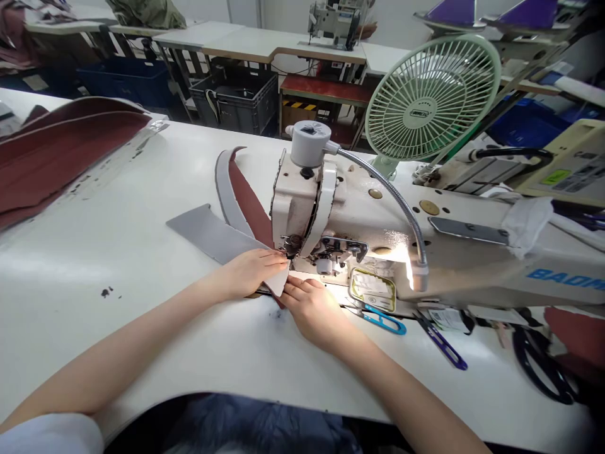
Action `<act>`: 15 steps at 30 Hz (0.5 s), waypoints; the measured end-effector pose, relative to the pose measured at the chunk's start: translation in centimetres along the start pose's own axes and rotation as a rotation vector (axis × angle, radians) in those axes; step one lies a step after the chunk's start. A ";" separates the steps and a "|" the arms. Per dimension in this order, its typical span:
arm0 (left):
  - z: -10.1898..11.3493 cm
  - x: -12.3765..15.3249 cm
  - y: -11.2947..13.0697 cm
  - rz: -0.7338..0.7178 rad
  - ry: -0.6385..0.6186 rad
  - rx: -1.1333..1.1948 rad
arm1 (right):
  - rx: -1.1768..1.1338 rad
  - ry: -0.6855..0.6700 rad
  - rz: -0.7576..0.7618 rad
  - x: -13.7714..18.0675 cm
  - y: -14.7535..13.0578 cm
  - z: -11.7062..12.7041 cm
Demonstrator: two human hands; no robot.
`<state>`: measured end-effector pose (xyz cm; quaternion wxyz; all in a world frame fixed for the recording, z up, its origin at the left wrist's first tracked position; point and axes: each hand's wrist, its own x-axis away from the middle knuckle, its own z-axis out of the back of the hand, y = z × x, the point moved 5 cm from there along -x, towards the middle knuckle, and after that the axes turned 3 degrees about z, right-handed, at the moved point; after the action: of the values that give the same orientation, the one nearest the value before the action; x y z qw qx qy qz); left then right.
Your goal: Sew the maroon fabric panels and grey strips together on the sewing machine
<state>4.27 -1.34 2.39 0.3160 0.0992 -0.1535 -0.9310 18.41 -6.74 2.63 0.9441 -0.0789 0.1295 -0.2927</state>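
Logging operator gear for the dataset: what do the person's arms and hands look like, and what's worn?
The left hand and right hand are bare, with no gloves, rings or watch visible. The left arm and right arm are bare too. The left one runs up into a white short sleeve at the frame's corner; no sleeve shows on the right.

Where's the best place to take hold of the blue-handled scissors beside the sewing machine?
Grip the blue loop handle from above, coming from the near edge of the white table. It lies flat, its loop open and clear of the sewing machine, while the other end runs in beside the machine.
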 end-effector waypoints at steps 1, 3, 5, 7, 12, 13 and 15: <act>-0.2 0.1 0.0 0.005 -0.004 0.001 | 0.003 -0.002 0.003 0.0 -0.1 0.1; -0.4 0.3 -0.1 0.010 -0.017 0.001 | 0.005 -0.003 0.007 0.0 -0.2 0.3; -0.5 0.4 -0.1 0.014 -0.018 0.000 | -0.003 -0.003 0.006 0.0 -0.3 0.4; -0.4 0.4 -0.1 0.018 -0.012 -0.002 | -0.015 -0.008 0.003 0.0 -0.2 0.4; -0.1 0.3 0.1 0.015 0.001 -0.003 | -0.014 -0.012 0.000 0.2 0.1 0.0; -0.1 0.2 0.0 0.019 0.003 -0.008 | -0.010 -0.009 0.001 0.3 0.2 -0.1; -0.1 0.0 -0.2 0.035 0.008 -0.031 | 0.001 -0.005 0.001 0.3 0.4 -0.4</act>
<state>4.20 -1.23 2.26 0.3342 0.0954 -0.1393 -0.9273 18.73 -6.63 2.08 0.9446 -0.0789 0.1269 -0.2921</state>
